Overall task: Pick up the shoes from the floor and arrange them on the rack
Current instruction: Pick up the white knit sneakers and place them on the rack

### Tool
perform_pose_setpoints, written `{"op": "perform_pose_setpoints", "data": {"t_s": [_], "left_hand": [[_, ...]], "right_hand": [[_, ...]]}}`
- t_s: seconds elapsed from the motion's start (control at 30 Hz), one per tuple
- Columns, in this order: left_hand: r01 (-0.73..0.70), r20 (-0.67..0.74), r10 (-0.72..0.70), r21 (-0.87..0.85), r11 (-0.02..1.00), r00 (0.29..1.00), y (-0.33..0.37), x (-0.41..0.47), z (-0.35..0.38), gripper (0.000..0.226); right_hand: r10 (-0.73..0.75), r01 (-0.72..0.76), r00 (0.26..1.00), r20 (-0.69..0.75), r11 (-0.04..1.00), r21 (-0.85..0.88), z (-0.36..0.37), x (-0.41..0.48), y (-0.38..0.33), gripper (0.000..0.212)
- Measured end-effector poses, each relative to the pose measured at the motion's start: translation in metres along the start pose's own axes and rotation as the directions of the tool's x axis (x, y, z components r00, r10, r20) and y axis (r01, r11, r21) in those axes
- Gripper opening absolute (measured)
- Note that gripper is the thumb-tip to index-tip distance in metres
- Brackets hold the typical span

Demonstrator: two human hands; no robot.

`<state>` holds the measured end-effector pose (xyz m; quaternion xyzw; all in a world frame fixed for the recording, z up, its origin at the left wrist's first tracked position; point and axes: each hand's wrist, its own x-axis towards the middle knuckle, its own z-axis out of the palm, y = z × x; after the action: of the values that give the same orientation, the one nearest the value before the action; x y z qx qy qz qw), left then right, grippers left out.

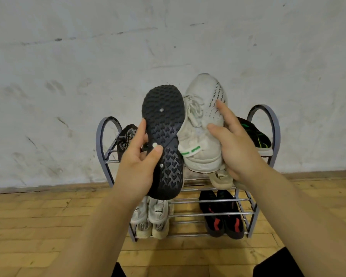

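We gripped the black rubber-soled sandal (164, 116) in our left hand (140, 158) and the white knit sneaker (203, 124) in our right hand (236, 148), both held in front of the grey metal rack (276, 134), presumably for shelving together.

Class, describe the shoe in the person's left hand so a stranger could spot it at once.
Start at the grey metal shoe rack against the wall. In front of it, the left hand holds a black flip-flop. Unlike the white sneaker beside it, it shows its studded sole.
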<state>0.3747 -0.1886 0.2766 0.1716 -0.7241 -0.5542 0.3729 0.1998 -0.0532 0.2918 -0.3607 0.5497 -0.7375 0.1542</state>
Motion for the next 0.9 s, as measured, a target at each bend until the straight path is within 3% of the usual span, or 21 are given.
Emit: {"op": "perform_pose_setpoints", "data": {"t_s": [0.13, 0.33, 0.5, 0.67, 0.77, 0.9], "left_hand": [[0.004, 0.04, -0.017, 0.297, 0.955, 0.999, -0.002, -0.005, 0.006, 0.087], [-0.11, 0.185, 0.041, 0.381, 0.918, 0.982, 0.002, -0.008, -0.005, 0.137], [-0.124, 0.214, 0.034, 0.421, 0.899, 0.976, 0.002, -0.013, -0.005, 0.135], [-0.111, 0.116, 0.093, 0.158, 0.981, 0.989, 0.01, -0.009, -0.014, 0.103], [-0.019, 0.006, 0.019, -0.091, 0.996, 1.0, 0.017, -0.004, -0.022, 0.091], [0.032, 0.047, -0.019, -0.296, 0.955, 0.999, 0.023, -0.001, -0.028, 0.089]], "right_hand": [[-0.009, 0.01, 1.0, -0.012, 0.999, 0.05, 0.003, -0.002, 0.0, 0.068], [-0.001, -0.001, 1.0, 0.03, 0.999, 0.05, 0.006, -0.007, 0.001, 0.06], [0.012, -0.015, 0.996, 0.084, 0.999, 0.038, 0.008, -0.011, 0.0, 0.059], [-0.016, 0.022, 0.997, 0.081, 0.997, -0.07, 0.003, -0.005, -0.005, 0.066], [-0.021, 0.029, 0.997, 0.076, 0.994, -0.108, -0.003, -0.001, -0.01, 0.07], [-0.015, 0.029, 0.991, 0.13, 0.993, -0.112, 0.002, -0.005, -0.004, 0.065]]}}
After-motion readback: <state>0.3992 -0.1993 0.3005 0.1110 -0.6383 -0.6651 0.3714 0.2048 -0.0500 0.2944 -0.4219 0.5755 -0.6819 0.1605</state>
